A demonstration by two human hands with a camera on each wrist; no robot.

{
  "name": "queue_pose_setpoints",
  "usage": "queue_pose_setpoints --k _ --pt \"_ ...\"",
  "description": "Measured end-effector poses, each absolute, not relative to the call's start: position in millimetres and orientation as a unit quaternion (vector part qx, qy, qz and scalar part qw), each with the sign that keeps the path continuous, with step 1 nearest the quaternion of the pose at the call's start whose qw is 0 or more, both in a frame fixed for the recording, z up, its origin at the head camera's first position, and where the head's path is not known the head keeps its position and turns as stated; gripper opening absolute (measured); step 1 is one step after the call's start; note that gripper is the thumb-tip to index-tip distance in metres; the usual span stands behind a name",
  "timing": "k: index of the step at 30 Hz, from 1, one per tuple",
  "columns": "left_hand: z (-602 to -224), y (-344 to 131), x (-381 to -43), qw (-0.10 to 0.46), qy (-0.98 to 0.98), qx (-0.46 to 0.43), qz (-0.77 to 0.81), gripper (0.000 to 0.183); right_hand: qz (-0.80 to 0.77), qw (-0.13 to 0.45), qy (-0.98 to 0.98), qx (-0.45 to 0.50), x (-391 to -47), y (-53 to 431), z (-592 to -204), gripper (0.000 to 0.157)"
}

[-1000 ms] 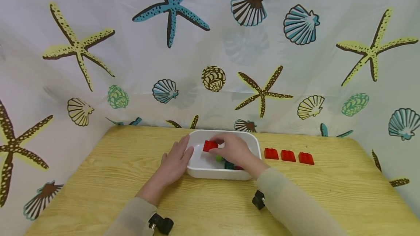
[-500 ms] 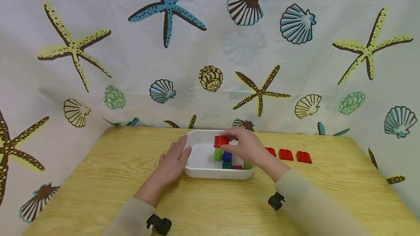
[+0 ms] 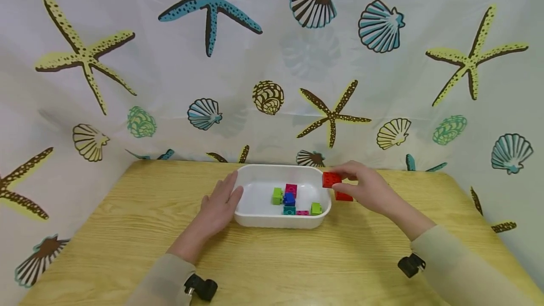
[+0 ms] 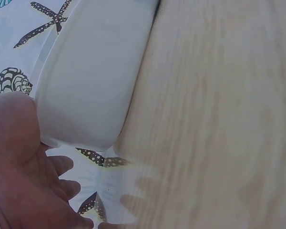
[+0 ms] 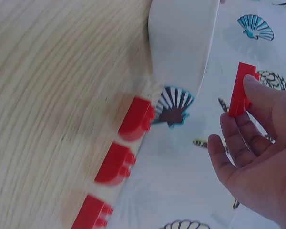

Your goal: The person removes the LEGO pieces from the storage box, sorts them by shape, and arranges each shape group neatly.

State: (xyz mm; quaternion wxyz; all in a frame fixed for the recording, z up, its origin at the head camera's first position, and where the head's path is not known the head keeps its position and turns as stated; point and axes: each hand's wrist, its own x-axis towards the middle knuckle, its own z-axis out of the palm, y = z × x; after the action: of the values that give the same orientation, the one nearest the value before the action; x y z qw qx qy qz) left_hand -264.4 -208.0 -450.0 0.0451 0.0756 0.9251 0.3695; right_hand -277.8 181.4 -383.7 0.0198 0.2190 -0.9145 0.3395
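My right hand point(image 3: 369, 187) pinches a red toy building brick point(image 3: 331, 180) by its edge, between thumb and fingers, at the right end of the white tray point(image 3: 272, 221). In the right wrist view the brick point(image 5: 241, 90) is seen side-on, studs facing right, raised off the table. Fingers extended, my left hand point(image 3: 218, 207) rests against the tray's left end; in the left wrist view its thumb is at the tray rim. Inside the tray lie a blue brick point(image 3: 289, 199), a teal brick point(image 3: 289, 210), lime green bricks point(image 3: 277, 196) and pink bricks point(image 3: 291, 189).
Three red bricks point(image 5: 115, 163) stand in a row on the wooden table point(image 3: 272, 263), right of the tray; my right hand hides most of them in the head view. A white curtain point(image 3: 238, 84) with starfish and shells hangs behind the table.
My right hand has lifted the red brick out of the tray and carried it right, past the rim. The bricks left in the tray now show. My left hand stays at the tray's end.
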Motion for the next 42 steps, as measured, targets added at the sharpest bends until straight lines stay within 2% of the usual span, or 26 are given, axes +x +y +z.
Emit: queue_pose_setpoints --k 11,20,31,42 --pt "-451 -208 -265 0.047 0.927 0.073 0.365 0.071 0.313 0.036 -0.93 0.19 -269 253 -380 0.039" --pt "-452 -208 -264 0.034 0.922 0.08 0.379 0.079 0.284 0.052 -0.94 0.179 -270 308 -398 0.038" --pt "-447 -206 -263 0.054 0.926 0.073 0.368 0.071 0.263 0.017 -0.955 0.139 -271 358 -422 0.039" --pt "-447 -207 -263 0.049 0.926 0.075 0.366 0.071 0.247 -0.017 -0.963 0.109 -275 376 -442 0.038"
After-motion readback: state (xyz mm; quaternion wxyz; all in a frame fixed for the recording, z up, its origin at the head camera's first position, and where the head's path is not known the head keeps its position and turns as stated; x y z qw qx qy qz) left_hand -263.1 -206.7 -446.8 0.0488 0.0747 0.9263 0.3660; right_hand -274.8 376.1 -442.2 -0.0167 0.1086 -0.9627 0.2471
